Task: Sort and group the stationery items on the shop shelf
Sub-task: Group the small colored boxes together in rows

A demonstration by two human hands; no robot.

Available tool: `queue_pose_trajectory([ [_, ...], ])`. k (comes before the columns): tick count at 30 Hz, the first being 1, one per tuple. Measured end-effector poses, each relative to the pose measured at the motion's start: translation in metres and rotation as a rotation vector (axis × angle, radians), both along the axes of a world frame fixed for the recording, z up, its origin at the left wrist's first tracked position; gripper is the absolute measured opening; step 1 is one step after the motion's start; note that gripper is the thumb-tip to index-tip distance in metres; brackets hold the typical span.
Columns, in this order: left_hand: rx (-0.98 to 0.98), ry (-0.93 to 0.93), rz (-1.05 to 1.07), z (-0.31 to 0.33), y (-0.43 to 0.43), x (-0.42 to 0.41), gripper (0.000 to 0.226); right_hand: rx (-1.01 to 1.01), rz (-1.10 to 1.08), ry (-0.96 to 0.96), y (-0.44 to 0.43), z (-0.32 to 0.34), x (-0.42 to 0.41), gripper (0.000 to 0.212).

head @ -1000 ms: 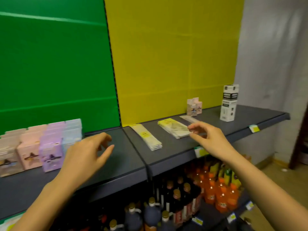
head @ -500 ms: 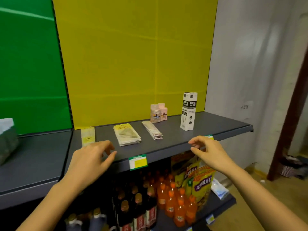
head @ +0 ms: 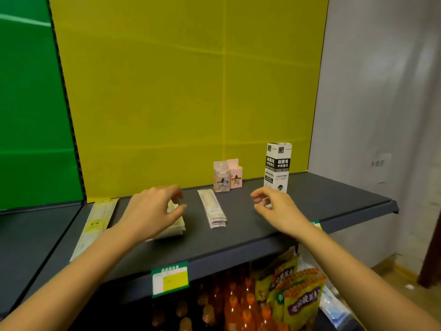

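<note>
Across mid-frame, matt dark-grey shelf, seemingly painted metal. Behind, matt yellow back panel; green panel at upper left slightly glossy. Centre: slim packets in shiny clear plastic. Right of centre: smooth printed cardboard box. Lower right: glossy plastic snack bags.

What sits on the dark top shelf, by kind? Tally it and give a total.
Piles of flat packets: 3 (packs within each pile can't be counted)
Small star-window boxes: 2
Tall black-and-white box: 1
Total: 6
</note>
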State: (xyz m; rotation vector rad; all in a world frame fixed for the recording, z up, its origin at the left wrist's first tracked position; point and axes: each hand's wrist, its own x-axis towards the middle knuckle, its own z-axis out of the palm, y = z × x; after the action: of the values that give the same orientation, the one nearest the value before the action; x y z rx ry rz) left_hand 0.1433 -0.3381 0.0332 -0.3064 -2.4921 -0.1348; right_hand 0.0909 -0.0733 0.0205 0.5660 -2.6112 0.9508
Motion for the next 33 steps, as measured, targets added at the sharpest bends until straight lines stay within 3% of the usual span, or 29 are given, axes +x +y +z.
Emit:
queue_pose_trajectory([
  [5, -0.052, -0.062, 0.008, 0.024, 0.007, -0.068, 0.034, 0.006, 0.0, 0.016, -0.023, 0.012, -0.066, 0.032],
  [10, -0.027, -0.181, 0.008, 0.037, 0.019, -0.136, 0.047, -0.376, -0.032, -0.22, -0.053, 0.02, -0.134, 0.045],
  [16, 0.238, -0.364, -0.041, 0.029, 0.037, -0.198, 0.067, -0.498, -0.168, -0.221, -0.067, 0.017, -0.186, 0.052],
  [22, 0.479, -0.481, -0.07, 0.007, 0.049, -0.236, 0.08, -0.624, -0.234, -0.34, -0.073, 0.0, -0.231, 0.057],
  [27, 0.717, -0.518, -0.128, -0.006, 0.056, -0.251, 0.069, -0.636, -0.22, -0.388, -0.075, -0.011, -0.252, 0.063],
  [33, 0.713, -0.472, -0.087, -0.008, 0.055, -0.257, 0.047, -0.675, -0.167, -0.461, -0.076, -0.01, -0.256, 0.057],
])
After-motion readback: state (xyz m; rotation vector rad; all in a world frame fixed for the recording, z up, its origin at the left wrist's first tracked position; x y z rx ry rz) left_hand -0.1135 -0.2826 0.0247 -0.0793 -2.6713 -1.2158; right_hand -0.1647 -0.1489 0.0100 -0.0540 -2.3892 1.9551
